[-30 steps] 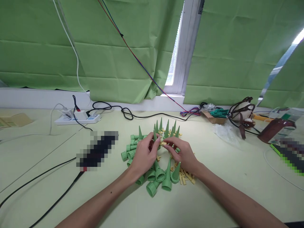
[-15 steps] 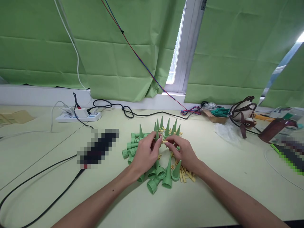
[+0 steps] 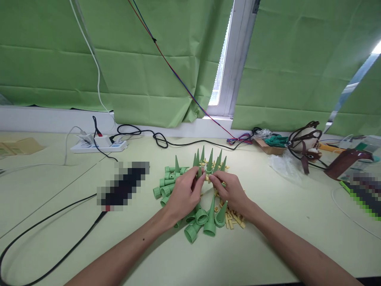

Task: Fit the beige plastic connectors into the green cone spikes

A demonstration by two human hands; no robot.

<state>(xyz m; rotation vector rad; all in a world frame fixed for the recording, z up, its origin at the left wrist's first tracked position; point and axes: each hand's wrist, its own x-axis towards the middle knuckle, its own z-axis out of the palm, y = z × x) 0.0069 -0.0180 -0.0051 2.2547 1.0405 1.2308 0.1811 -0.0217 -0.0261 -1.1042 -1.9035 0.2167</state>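
My left hand [image 3: 183,194] is closed on a green plastic cone spike [image 3: 199,174], tip up. My right hand [image 3: 230,191] meets it fingertip to fingertip, pinching a small yellowish peg [image 3: 206,177] against the cone. Both hands hover over a pile of green cones [image 3: 205,222]: several stand upright behind my fingers [image 3: 210,159], others lie in front and to the left [image 3: 163,186]. Small yellowish pegs [image 3: 233,219] lie scattered under my right wrist.
A blurred dark object [image 3: 123,186] lies left of the pile with a black cable [image 3: 53,238] running off it. A white power strip [image 3: 98,146] sits at the back left. A plastic bag [image 3: 279,165], straps [image 3: 303,145] and a brown object [image 3: 345,162] crowd the right. Green curtains hang behind.
My hands have drawn slightly closer together, the right fingertips now pressed against the cone in my left hand. The view has barely shifted.
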